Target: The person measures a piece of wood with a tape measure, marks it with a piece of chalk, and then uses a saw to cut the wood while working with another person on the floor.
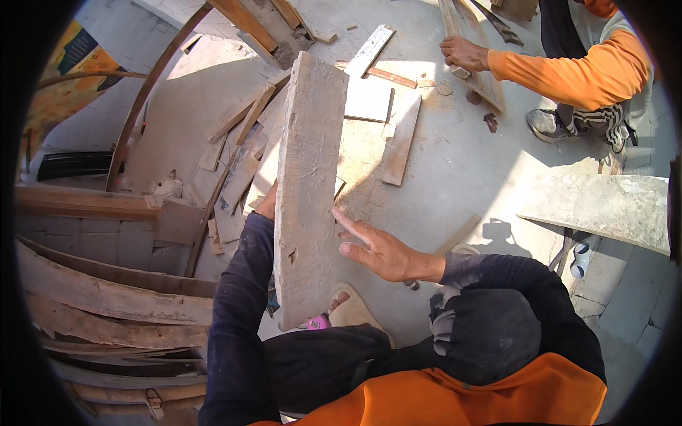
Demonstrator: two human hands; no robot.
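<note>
A long, dusty wooden plank (307, 184) stands raised in front of me, its broad face crusted with grey residue. My left hand (267, 204) is at its left edge, closed on it, with the fingers hidden behind the wood. To the right of the plank is my right hand (383, 250), fingers stretched out and holding nothing. Its fingertips come up to the plank's right edge; whether they touch I cannot tell. Below the plank's lower end shows a small pink object (317, 323), partly covered, next to my sandalled foot (348, 307).
Curved wooden boards (121, 298) are stacked at left. Loose wood pieces (402, 138) lie on the floor ahead. At upper right, a crouching co-worker in orange sleeves (568, 74) has a hand on another board (486, 89). A wide board (600, 206) and a grey pipe fitting (580, 260) are at right.
</note>
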